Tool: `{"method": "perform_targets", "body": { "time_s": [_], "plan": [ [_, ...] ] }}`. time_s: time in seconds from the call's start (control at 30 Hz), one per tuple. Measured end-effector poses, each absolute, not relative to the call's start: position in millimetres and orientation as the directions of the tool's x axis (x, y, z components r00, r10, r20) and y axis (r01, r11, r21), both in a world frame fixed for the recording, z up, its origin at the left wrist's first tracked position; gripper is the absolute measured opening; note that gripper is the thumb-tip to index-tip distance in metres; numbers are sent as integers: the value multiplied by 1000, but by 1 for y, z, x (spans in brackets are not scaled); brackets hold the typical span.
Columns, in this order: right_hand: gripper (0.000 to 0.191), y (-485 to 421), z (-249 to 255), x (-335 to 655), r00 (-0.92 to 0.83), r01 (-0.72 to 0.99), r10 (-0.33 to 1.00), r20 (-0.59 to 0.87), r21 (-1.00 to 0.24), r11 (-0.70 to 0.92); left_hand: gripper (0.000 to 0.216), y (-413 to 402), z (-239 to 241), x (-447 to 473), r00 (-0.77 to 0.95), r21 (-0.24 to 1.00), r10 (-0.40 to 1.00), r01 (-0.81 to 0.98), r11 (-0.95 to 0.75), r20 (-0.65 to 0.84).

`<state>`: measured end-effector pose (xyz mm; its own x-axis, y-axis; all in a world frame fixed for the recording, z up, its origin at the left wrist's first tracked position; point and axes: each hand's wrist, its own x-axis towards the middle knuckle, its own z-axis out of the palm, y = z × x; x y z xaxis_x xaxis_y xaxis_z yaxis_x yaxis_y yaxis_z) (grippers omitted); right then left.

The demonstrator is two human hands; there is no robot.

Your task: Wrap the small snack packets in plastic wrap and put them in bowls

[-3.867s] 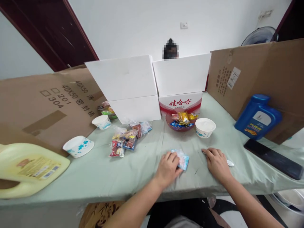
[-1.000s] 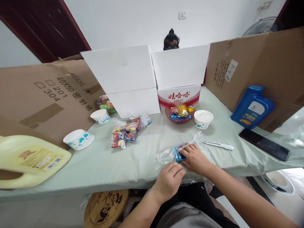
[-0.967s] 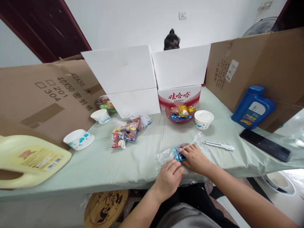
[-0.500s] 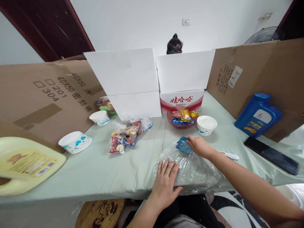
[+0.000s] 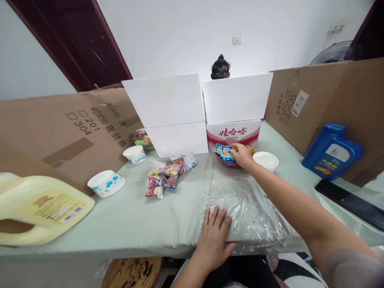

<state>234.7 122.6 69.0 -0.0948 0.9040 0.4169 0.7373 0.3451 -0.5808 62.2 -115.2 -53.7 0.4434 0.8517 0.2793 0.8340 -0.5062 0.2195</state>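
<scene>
My right hand (image 5: 242, 155) reaches over the reddish bowl (image 5: 225, 161) with its fingers closed at the edge of blue snack packets (image 5: 223, 151) with pictures on them. Other wrapped snacks in that bowl are partly hidden behind my hand. My left hand (image 5: 214, 236) lies flat with fingers spread on a clear plastic bag (image 5: 240, 204) near the table's front edge. Just right of the bowl stands a white paper bowl (image 5: 266, 161), partly behind my right forearm.
Several wrapped snacks (image 5: 169, 176) lie left of centre. Two paper bowls (image 5: 107, 184) and a yellow jug (image 5: 42, 208) are at the left. White panels (image 5: 177, 100) stand behind, with a person beyond. A blue bottle (image 5: 331, 152) and a phone (image 5: 351, 202) are on the right.
My right hand has moved forward from above the plastic bag, where it held a blue packet, to the reddish bowl. My left hand stays on the bag. The view has shifted slightly.
</scene>
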Motion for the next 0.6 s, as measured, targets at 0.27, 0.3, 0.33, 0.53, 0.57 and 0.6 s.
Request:
{"method": "perform_targets", "body": {
  "time_s": [0.27, 0.3, 0.33, 0.53, 0.57, 0.6],
  "plan": [
    [35, -22, -19, 274, -651, 668, 685, 326, -181, 722, 61, -113, -51, 64, 454, 188, 846, 838, -512, 281],
    [43, -29, -27, 280, -637, 712, 718, 280, -144, 687, 61, -113, -50, 65, 457, 186, 847, 839, -512, 273],
    [51, -34, -33, 286, -599, 760, 763, 245, -126, 637, 60, -114, -48, 65, 457, 187, 849, 840, -510, 264],
    [54, -50, -26, 321, -563, 742, 783, 265, -254, 620, 67, -127, -30, 46, 445, 187, 849, 843, -504, 284],
    [54, -56, -24, 326, -599, 703, 759, 255, -287, 651, 65, -129, -26, 39, 441, 182, 844, 843, -506, 305],
    [55, -63, -23, 331, -637, 667, 735, 231, -312, 677, 61, -131, -23, 31, 433, 183, 842, 844, -504, 321]
  ]
}}
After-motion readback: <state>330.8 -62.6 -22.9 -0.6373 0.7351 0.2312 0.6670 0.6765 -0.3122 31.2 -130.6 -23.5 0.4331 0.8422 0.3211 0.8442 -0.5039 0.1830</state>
